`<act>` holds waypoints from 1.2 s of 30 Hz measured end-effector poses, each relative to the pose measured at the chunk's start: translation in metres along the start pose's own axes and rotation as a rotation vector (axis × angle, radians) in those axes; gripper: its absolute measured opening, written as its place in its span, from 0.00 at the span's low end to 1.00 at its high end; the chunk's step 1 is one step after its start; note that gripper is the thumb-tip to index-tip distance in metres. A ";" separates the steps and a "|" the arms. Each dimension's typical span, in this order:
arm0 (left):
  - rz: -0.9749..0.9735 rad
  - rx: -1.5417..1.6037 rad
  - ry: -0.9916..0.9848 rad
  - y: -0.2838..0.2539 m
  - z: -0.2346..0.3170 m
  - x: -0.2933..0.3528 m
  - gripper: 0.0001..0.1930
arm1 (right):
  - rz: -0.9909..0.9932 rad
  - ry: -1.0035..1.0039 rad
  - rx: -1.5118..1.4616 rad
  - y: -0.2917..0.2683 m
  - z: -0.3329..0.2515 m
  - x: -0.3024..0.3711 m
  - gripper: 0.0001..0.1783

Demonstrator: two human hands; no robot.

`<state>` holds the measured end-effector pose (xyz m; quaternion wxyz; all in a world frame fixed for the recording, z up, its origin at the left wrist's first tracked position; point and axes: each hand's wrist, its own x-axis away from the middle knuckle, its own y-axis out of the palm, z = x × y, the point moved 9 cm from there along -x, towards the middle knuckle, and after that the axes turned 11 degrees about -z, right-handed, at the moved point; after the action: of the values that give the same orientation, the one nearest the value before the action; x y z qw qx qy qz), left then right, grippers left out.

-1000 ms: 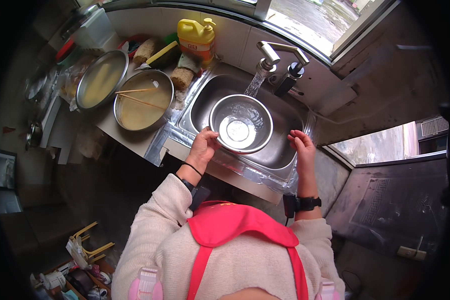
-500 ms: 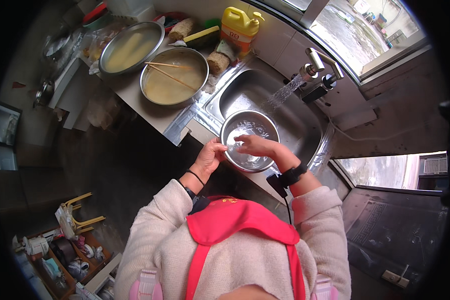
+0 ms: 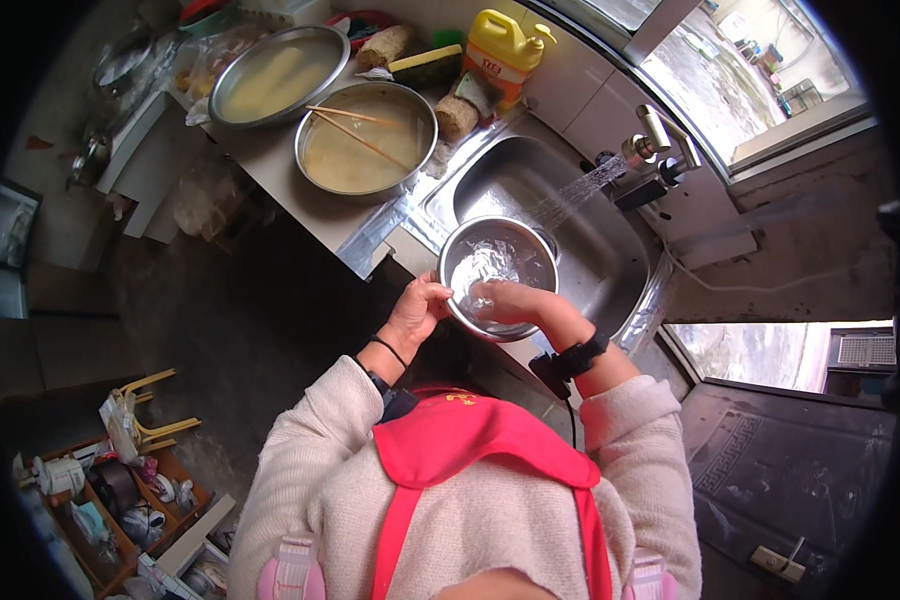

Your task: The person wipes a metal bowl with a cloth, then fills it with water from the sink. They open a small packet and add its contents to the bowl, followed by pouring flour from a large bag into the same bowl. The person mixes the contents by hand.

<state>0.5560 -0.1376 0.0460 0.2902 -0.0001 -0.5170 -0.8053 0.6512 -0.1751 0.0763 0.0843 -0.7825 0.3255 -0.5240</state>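
The sink point(image 3: 595, 265), right of the frame's middle, is the best place to catch spills, so keep the work over its near edge and away from the red apron point(image 3: 480, 440) at lower centre. The faucet point(image 3: 644, 148) at upper right runs into the basin with the bowl apart from its stream; turning it down would likely save water. The steel bowl point(image 3: 523, 248), just right of centre, overlaps the sink's near edge; whether it rests there I cannot tell, so steady support matters. The left hand point(image 3: 417, 312) grips the bowl's left rim, thumb on top and fingers bent below; that hold should stay firm, since 1 hand steadies the bowl. The right hand point(image 3: 505, 302) reaches inside; small, even strokes along the wall would rub well without slopping water. Glare and motion hide its fingertips, so I cannot tell whether they are spread or curled.

Against 0.5 s ago, the view has swung slightly, putting the pan with chopsticks point(image 3: 432, 160) at upper left farther right. The bowl keeps nearly the same place in the frame. The left grip matches. The right fingers, then distinct and spread above the water, now sit lower and blurred.
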 end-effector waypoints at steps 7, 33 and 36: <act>-0.081 0.009 0.002 0.005 -0.001 -0.003 0.14 | 0.367 -0.145 -0.513 -0.040 0.007 0.063 0.25; -0.017 0.017 0.110 0.023 -0.007 -0.028 0.17 | 0.956 0.064 -0.981 -0.020 0.236 0.138 0.22; -0.042 0.014 0.114 0.028 -0.002 -0.022 0.18 | 1.247 0.282 -0.554 -0.046 0.266 0.179 0.28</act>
<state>0.5881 -0.1376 0.0616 0.3021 0.0589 -0.5049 -0.8064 0.9463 -0.3021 0.1193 0.1237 -0.3665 0.8438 -0.3720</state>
